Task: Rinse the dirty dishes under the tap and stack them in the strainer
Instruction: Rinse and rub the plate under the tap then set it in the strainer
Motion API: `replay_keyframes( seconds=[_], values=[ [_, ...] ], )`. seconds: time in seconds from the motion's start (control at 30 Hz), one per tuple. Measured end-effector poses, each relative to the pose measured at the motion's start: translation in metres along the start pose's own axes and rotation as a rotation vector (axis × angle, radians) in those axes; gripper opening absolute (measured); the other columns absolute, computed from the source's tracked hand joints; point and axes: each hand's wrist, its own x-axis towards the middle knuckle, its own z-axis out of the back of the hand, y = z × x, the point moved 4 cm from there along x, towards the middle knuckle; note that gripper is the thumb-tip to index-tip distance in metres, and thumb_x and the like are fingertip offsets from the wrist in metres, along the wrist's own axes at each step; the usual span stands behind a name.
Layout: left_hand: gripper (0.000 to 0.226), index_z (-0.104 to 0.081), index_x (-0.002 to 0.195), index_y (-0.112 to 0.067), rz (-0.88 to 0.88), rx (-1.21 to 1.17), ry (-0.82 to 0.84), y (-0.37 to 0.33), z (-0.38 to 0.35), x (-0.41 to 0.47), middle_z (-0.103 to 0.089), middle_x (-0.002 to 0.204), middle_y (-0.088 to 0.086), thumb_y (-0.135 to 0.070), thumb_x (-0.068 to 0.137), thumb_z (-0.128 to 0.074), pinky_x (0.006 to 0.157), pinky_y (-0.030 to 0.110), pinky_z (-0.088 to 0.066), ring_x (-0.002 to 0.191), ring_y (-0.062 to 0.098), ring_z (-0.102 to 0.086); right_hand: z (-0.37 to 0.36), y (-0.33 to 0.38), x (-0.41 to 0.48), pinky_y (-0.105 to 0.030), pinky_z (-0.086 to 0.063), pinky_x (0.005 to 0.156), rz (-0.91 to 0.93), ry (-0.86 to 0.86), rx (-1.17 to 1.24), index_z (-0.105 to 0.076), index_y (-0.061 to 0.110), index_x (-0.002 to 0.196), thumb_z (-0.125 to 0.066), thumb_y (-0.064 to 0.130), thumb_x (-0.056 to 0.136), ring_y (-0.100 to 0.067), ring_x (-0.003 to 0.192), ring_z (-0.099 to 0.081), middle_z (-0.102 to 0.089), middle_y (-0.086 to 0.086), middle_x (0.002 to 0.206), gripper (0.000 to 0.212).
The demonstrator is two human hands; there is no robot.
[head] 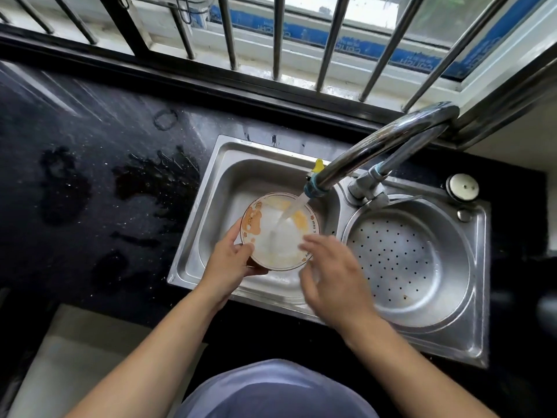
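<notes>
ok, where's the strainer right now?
In the head view, the strainer sits empty in the sink's right basin, right of the plate and the tap.

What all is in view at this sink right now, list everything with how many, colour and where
Plate: one, white with orange print, over left basin, under the water.
Tap: one, chrome, running, between the basins.
Sink: one, steel, two basins.
Strainer: one, steel, perforated, in right basin, no dishes in it.
Countertop: black, wet patches, left of sink.
Window bars: dark metal, behind sink.
Left hand: grips plate's left rim.
Right hand: open, blurred, at plate's right edge.
</notes>
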Motion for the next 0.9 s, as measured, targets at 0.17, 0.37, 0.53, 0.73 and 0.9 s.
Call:
replay_keyframes(
  seconds=[0.17, 0.37, 0.53, 0.73, 0.9],
  values=[
    [0.063, -0.064, 0.130, -0.049, -0.015, 0.018, 0.020, -0.004, -0.002, -0.001, -0.080, 0.104, 0.017, 0.002, 0.099, -0.045, 0.078, 0.054, -0.066, 0.093, 0.036, -0.078, -0.033, 0.024, 0.037, -0.044, -0.026, 0.121, -0.103, 0.343, -0.253, -0.056, 0.001, 0.125, -0.049, 0.025, 0.093, -0.037, 0.138, -0.040, -0.044, -0.019, 0.151, 0.040],
    [0.065, -0.053, 0.149, -0.039, -0.051, 0.046, 0.031, -0.004, -0.009, -0.002, -0.067, 0.065, 0.013, 0.003, 0.100, -0.046, 0.063, 0.035, -0.064, 0.062, 0.016, -0.064, -0.046, 0.043, 0.045, -0.046, -0.043, 0.109, 0.229, 0.625, -0.292, -0.042, 0.009, 0.147, -0.040, 0.027, 0.102, -0.034, 0.145, -0.037, -0.019, -0.014, 0.168, 0.049],
    [0.063, -0.049, 0.152, -0.032, -0.008, 0.018, -0.019, 0.003, 0.001, -0.005, -0.075, 0.108, 0.030, 0.005, 0.101, -0.044, 0.081, 0.064, -0.063, 0.101, 0.050, -0.073, -0.044, 0.013, 0.019, -0.041, -0.049, 0.096, 0.010, 0.635, -0.395, -0.054, 0.005, 0.131, -0.040, 0.034, 0.098, -0.030, 0.124, -0.053, -0.048, -0.010, 0.139, 0.046],
    [0.069, -0.046, 0.155, -0.035, 0.006, 0.046, -0.022, 0.007, -0.004, -0.008, -0.070, 0.091, 0.037, 0.004, 0.098, -0.045, 0.077, 0.051, -0.066, 0.079, 0.033, -0.069, -0.066, 0.029, 0.051, -0.050, -0.036, 0.116, 0.000, 0.626, -0.148, -0.029, 0.013, 0.156, -0.040, 0.032, 0.103, -0.037, 0.150, -0.028, -0.028, -0.014, 0.164, 0.058],
    [0.067, -0.048, 0.152, -0.037, 0.003, 0.034, -0.084, 0.008, 0.003, -0.005, -0.075, 0.105, 0.030, 0.003, 0.098, -0.043, 0.079, 0.051, -0.066, 0.094, 0.051, -0.073, -0.074, 0.024, 0.027, -0.044, -0.048, 0.100, -0.069, 0.689, -0.216, -0.058, 0.010, 0.127, -0.033, 0.036, 0.102, -0.030, 0.141, -0.046, -0.041, -0.008, 0.157, 0.044]
  ],
)
